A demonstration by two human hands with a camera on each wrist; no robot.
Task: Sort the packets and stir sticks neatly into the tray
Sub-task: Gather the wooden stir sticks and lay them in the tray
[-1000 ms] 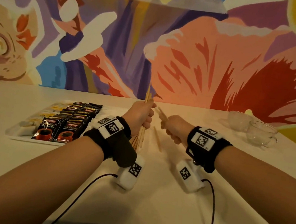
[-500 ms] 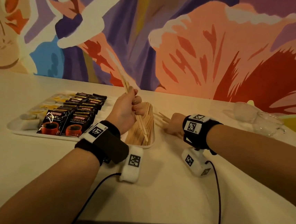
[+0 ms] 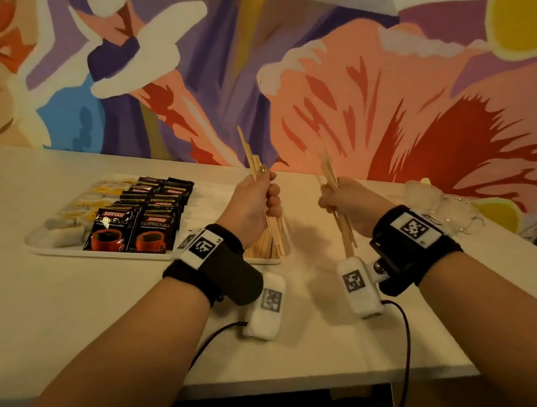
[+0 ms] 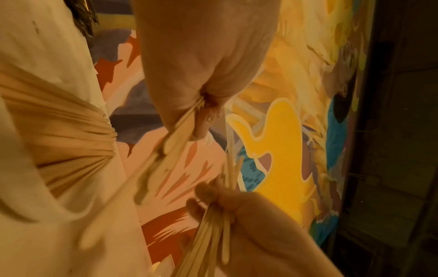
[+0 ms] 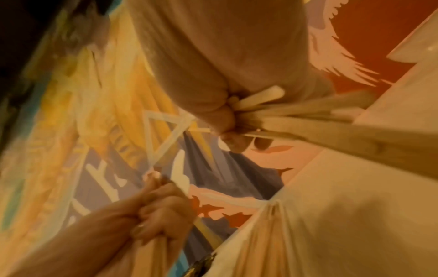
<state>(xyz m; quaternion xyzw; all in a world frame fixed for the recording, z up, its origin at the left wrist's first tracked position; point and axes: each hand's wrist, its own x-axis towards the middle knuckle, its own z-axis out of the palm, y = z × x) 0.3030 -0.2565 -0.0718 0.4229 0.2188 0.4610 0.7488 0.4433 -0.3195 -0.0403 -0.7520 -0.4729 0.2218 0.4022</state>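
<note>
A white tray [image 3: 59, 250] lies on the table at the left, with rows of dark coffee packets [image 3: 154, 215] and pale sachets [image 3: 72, 217] in it. A pile of wooden stir sticks [image 3: 268, 246] fills its right end. My left hand [image 3: 256, 199] grips a few stir sticks [image 3: 248, 155] upright above that pile. My right hand [image 3: 345, 204] holds a second bunch of stir sticks [image 3: 345, 230], tilted, above the table to the right of the tray. The left wrist view shows the fanned sticks in the tray [image 4: 71, 138], and both hands curled round their bunches.
Two clear glass cups [image 3: 447, 207] stand at the back right of the white table [image 3: 53, 314]. A painted wall runs behind it. The table's front edge [image 3: 342, 381] is close to me, and cables hang from both wrist cameras.
My right hand has risen from the table with a bunch of sticks in it. My left hand has tilted its sticks more upright over the tray.
</note>
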